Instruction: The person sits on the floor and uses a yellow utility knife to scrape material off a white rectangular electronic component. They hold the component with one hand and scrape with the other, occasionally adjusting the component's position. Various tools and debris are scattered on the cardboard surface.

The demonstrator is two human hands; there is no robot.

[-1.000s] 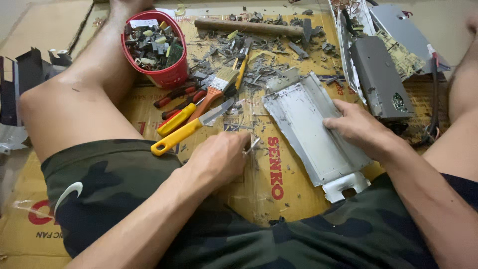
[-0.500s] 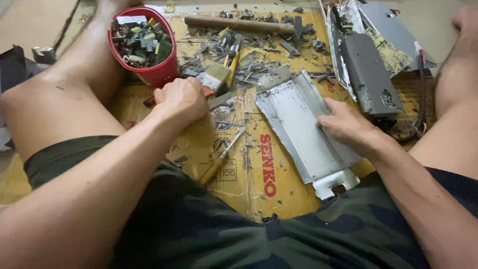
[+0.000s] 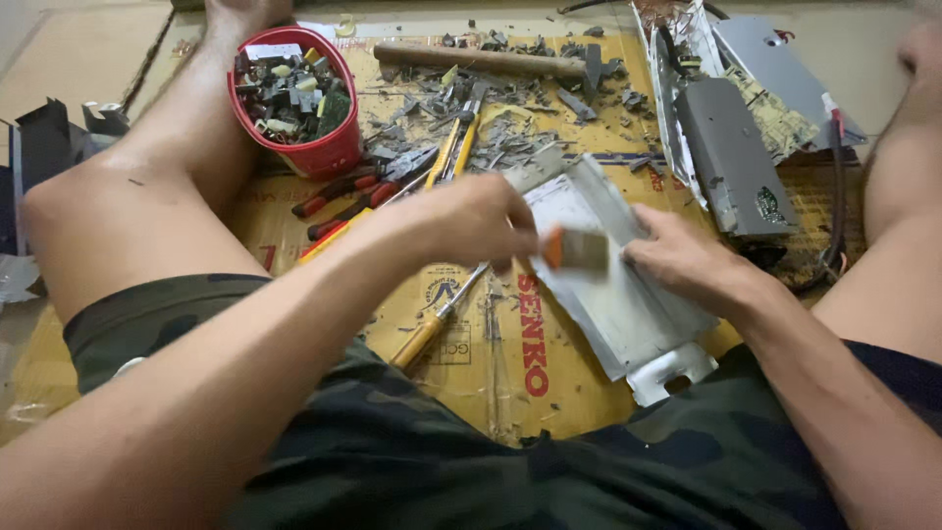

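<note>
The left hand (image 3: 471, 221) is clenched around a small brush (image 3: 577, 249), whose orange-banded head sticks out past the fingers over the grey metal plate (image 3: 618, 294). The right hand (image 3: 687, 263) presses flat on that plate, fingers spread, just beside the brush, the plate lying on cardboard (image 3: 461, 363) between the legs

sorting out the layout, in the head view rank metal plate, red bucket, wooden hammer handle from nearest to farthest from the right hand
1. metal plate: under the right hand, touching.
2. wooden hammer handle: up top, centre.
3. red bucket: far left, by the leg.
</note>
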